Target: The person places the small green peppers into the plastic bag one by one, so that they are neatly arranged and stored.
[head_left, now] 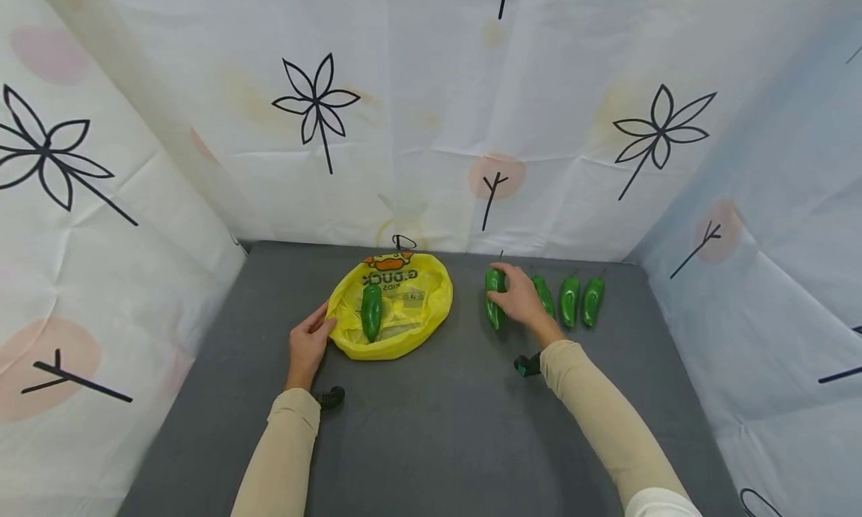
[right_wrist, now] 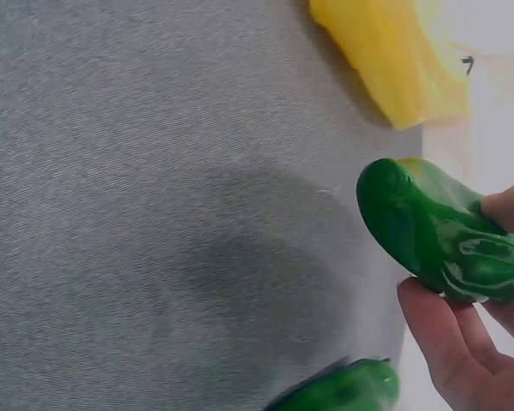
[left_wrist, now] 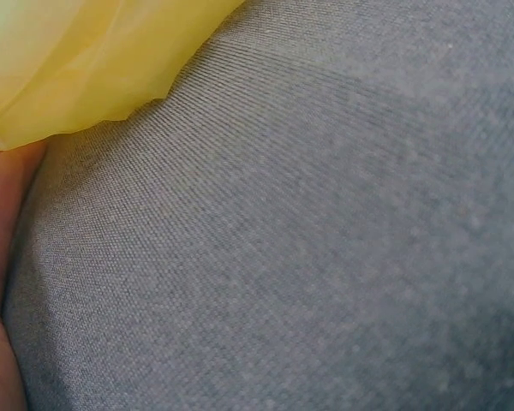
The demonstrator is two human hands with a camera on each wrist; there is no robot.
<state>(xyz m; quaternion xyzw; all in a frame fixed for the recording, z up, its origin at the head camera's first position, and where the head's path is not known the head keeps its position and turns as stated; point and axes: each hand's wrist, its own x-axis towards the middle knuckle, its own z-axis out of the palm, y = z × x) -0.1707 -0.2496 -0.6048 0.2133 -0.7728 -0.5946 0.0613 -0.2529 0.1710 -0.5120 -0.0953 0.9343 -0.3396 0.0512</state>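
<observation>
Grip governs the step in hand, judged to be handling one glossy, elongated green pepper (head_left: 494,301) while a bag is steadied. The right hand (head_left: 525,300) holds this pepper near the far edge of the dark grey, fine-woven tabletop (head_left: 417,435), right of centre, with thumb and fingers (right_wrist: 437,330) clamped on opposite sides of its body. The pepper appears raised; its clearance is hard to judge. The left hand (head_left: 308,352) pinches the left rim of a round-mouthed, thin yellow plastic bag (head_left: 441,292), thumb over the edge. The bag sits near the far edge, left of centre, with a second green pepper (head_left: 372,313) lying inside.

Clamp the body, not the thin stem; the glossy skin may slip, so apply even pressure. Hold the rim lightly to prevent the film folding inward. Maintain clearance from the row of three green peppers (head_left: 569,302) towards the far right corner; the nearest is partly hidden by the right hand.

The tabletop is matte. White cloth (head_left: 417,128) with black line flowers and pale pink patches stands along its far, left and right edges. Beige sleeves (head_left: 279,450) cover both forearms.
</observation>
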